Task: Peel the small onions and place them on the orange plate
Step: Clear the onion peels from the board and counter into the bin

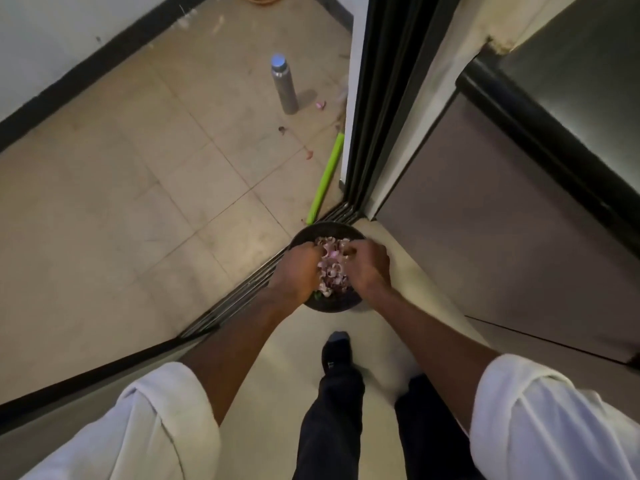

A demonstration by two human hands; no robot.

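A person stands over a dark bowl [323,306] of purple onion skins [330,266]. Left hand [298,271] at 9 o'clock and right hand [369,270] at 3 grip its sides, fingers curled over the rim. A bottle [284,84] stands at 12 o'clock, well beyond.

Left hand [297,271] and right hand [367,268] press into onion peels [330,265] heaped in a dark bowl [325,229].

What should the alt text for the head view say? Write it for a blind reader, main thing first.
Seen from above, a person's left hand and right hand hold a dark bowl heaped with purple onion peels above a tiled floor. A steel bottle and green stick lie beyond, near a sliding door track.
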